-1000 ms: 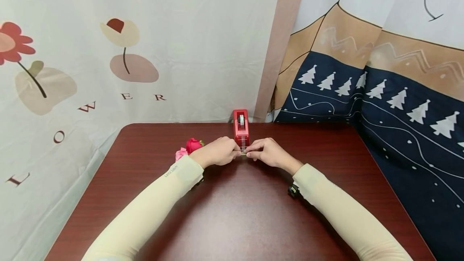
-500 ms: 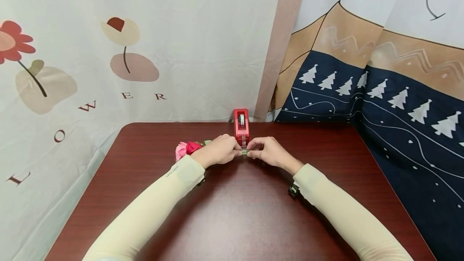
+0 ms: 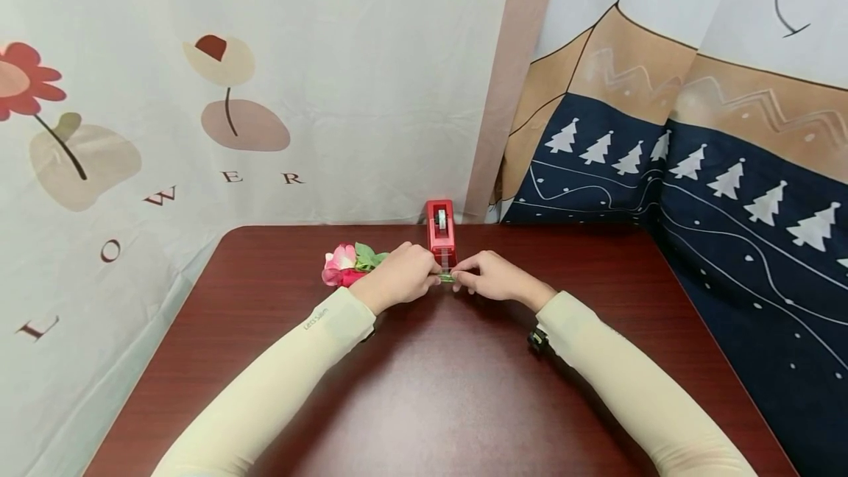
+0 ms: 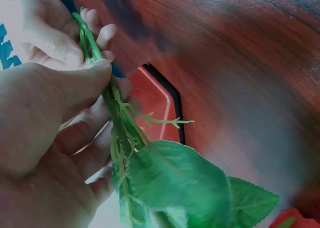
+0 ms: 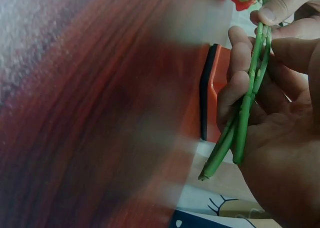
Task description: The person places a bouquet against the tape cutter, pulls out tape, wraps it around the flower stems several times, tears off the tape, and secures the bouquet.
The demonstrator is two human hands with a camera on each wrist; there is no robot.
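My left hand [image 3: 405, 274] pinches the green stems of a small bunch of artificial roses [image 3: 340, 256]. The pink and red blooms show left of that wrist, partly hidden by it, and green leaves [image 4: 180, 180] hang below the fingers in the left wrist view. Farther along the stems [image 5: 244, 118], near their cut ends, my right hand [image 3: 495, 276] holds them between thumb and curled fingers. Just beyond both hands stands a red tape dispenser [image 3: 440, 223]. Clear tape [image 3: 445, 259] runs from it to the stems; where it sticks is hard to see.
The dark red wooden table [image 3: 424, 389] stretches in front of the hands. Behind it hangs a pale flower-printed curtain [image 3: 371, 94], and a navy tree-patterned cloth [image 3: 589, 182] hangs at the right. The dispenser stands close to the table's back edge.
The bunch has turned about its stems: the pink rose has come up above the red one, and green leaves now show. Both hands stay almost in place in front of the dispenser.
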